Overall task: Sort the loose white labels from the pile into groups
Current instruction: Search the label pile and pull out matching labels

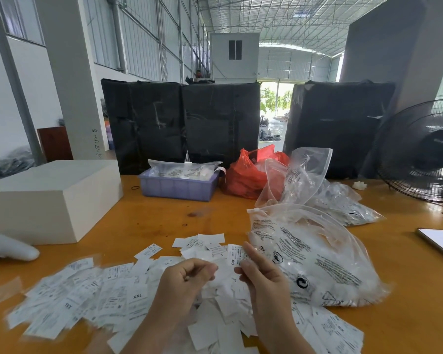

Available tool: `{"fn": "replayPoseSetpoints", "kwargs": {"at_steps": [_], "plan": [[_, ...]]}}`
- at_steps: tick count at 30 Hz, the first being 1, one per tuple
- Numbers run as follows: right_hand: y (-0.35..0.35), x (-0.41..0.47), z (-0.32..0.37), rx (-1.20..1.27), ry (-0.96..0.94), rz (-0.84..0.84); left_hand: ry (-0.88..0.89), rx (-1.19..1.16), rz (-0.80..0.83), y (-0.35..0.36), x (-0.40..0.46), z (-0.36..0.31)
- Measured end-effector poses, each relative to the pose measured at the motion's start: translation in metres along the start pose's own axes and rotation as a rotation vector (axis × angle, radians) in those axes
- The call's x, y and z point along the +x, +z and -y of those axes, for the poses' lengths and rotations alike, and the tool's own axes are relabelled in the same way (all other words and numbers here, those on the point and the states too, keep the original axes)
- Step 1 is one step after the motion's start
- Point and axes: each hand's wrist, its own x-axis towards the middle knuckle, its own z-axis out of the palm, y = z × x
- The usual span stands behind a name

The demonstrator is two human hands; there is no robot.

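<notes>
Right hand (260, 273) pinches an upright XS label (237, 255), long axis vertical; left hand (187, 279) curled over the pile (92, 297).

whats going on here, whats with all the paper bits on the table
A person is sorting small white size labels spread in a pile on a wooden table. The right hand pinches a label marked XS, held up above the pile. The left hand has its fingers curled over the pile; whether they hold a label is unclear. Clear plastic bags lie to the right.

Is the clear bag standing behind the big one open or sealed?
Open. The clear bag stands with its mouth gaping wide, rim curled apart, beside the red bag.
</notes>
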Motion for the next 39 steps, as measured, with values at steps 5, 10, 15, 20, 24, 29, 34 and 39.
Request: {"fn": "replayPoseSetpoints", "kwargs": {"at_steps": [5,10,15,20,24,29,34,39], "plan": [[0.0038,-0.003,0.0032,-0.143,-0.04,0.044,-0.009,-0.025,-0.003,-0.0007,0.0004,-0.0007],[0.0018,-0.0022,0.0031,-0.043,-0.016,0.006,-0.011,-0.032,0.007,-0.0022,-0.0002,-0.0036],[-0.0037,0.0024,0.0051,0.123,0.013,-0.026,-0.007,-0.033,0.036,-0.0032,-0.0006,-0.0049],[-0.0009,-0.001,0.0016,0.027,-0.002,0.014,-0.028,-0.045,0.052,-0.0029,-0.0006,-0.0051],[-0.0004,-0.0017,0.0016,0.035,0.008,0.019,-0.051,-0.072,0.069,-0.0028,-0.0003,-0.005],[-0.0042,0.0003,0.0055,0.126,0.012,-0.009,-0.032,-0.077,0.055,-0.0052,-0.0004,-0.0037],[0.0007,-0.0043,0.0022,-0.021,-0.025,0.048,-0.029,-0.096,0.026,-0.0055,-0.0009,-0.0055],[0.0039,-0.0072,0.0018,-0.18,-0.082,0.107,-0.026,-0.077,0.023,-0.0035,-0.0013,-0.0072]]}}
